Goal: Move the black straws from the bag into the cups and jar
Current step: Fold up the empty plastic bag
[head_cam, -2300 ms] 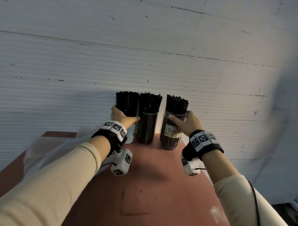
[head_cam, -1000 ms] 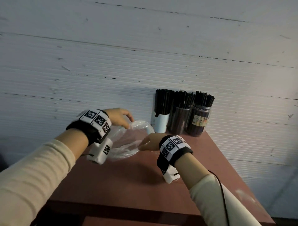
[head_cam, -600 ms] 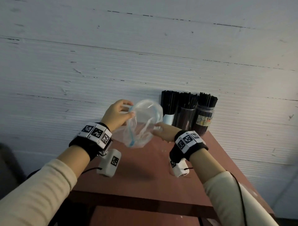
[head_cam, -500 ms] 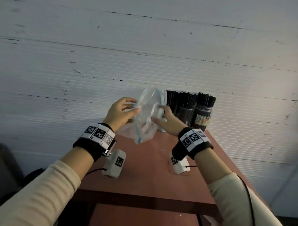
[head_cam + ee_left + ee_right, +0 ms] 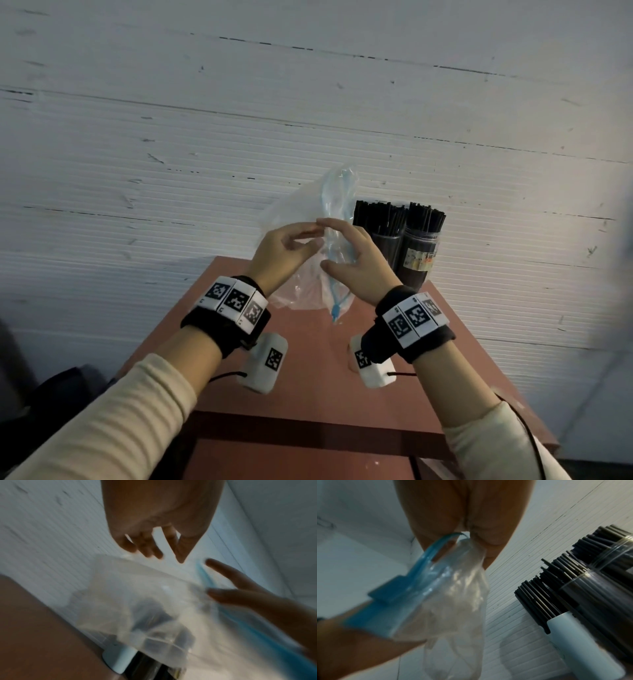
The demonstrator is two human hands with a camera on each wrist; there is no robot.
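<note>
Now the empty-looking bag (image 5: 310, 260) hangs upright between both hands above the desk (image 5: 318, 377): left hand (image 5: 281, 255) pinches its top, right hand (image 5: 356, 263) pinches its blue zip edge, straws (image 5: 397, 219) at the far right corner.

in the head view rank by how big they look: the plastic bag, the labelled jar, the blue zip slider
1. plastic bag, held up nearer the camera, which may exaggerate it
2. labelled jar, back by the wall
3. blue zip slider, clearly the smallest

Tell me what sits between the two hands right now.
The clear bag with its blue zip strip, held between left hand and right hand. No straws visible inside. The head view shows this best.
</note>
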